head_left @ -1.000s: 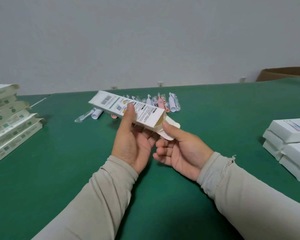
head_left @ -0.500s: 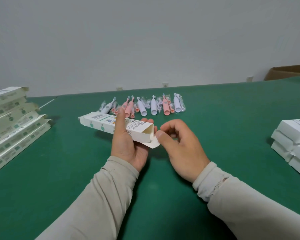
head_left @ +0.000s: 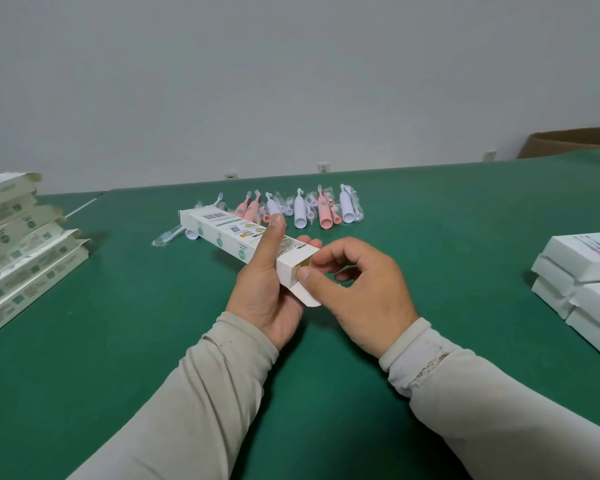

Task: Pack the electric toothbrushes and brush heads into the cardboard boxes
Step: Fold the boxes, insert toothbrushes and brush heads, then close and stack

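Hiding box (head_left: 246,239) mouth, right hand (head_left: 357,292)

I can read nothing: the box (head_left: 243,237) in my left hand (head_left: 267,292) carries a barcode and print, all blurred.

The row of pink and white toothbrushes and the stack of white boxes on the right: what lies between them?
In the head view, only bare green table lies between the toothbrushes and the white boxes.
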The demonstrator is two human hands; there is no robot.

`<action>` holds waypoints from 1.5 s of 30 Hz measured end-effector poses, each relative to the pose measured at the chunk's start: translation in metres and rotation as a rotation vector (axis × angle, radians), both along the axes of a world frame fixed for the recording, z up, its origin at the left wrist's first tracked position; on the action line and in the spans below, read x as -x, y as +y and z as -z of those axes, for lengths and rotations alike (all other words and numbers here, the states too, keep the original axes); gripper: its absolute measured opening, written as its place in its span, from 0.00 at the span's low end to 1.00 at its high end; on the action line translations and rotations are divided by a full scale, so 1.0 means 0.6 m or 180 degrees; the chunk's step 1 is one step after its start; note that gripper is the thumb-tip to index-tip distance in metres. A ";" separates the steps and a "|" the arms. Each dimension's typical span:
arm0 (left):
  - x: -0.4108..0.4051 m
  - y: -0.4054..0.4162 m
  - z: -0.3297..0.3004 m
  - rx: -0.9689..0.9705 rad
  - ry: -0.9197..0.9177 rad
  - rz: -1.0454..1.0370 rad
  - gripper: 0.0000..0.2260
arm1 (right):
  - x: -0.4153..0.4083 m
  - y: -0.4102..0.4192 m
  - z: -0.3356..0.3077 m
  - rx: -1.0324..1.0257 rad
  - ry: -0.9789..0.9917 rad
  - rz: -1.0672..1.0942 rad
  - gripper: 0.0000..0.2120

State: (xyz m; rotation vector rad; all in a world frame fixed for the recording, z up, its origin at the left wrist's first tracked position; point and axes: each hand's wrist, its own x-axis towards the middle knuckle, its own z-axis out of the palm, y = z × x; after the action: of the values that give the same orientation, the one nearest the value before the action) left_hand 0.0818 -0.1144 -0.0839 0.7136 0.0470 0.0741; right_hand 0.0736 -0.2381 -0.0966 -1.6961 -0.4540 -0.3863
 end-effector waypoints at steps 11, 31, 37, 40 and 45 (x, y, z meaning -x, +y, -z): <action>-0.009 0.031 -0.005 0.0142 0.0536 0.0174 0.25 | 0.008 -0.010 -0.008 0.1777 -0.0879 -0.0391 0.19; -0.007 0.019 0.002 -0.0060 0.0153 0.0263 0.14 | -0.007 -0.012 -0.006 0.1388 -0.1586 0.0002 0.12; -0.005 0.018 -0.002 0.0093 0.0379 0.0181 0.13 | -0.009 -0.015 -0.007 0.1364 -0.1610 0.0019 0.05; -0.005 0.015 -0.004 0.0098 0.0339 0.0125 0.17 | -0.010 -0.015 -0.007 0.1398 -0.1581 -0.0022 0.05; -0.003 0.019 0.002 -0.0309 0.0161 0.0476 0.16 | -0.010 -0.017 -0.008 0.1382 -0.1563 0.0018 0.04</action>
State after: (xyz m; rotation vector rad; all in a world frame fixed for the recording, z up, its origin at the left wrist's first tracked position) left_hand 0.0836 -0.1027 -0.0850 0.8140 0.0386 -0.0855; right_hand 0.0796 -0.2481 -0.0919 -2.0183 -0.9458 -0.7569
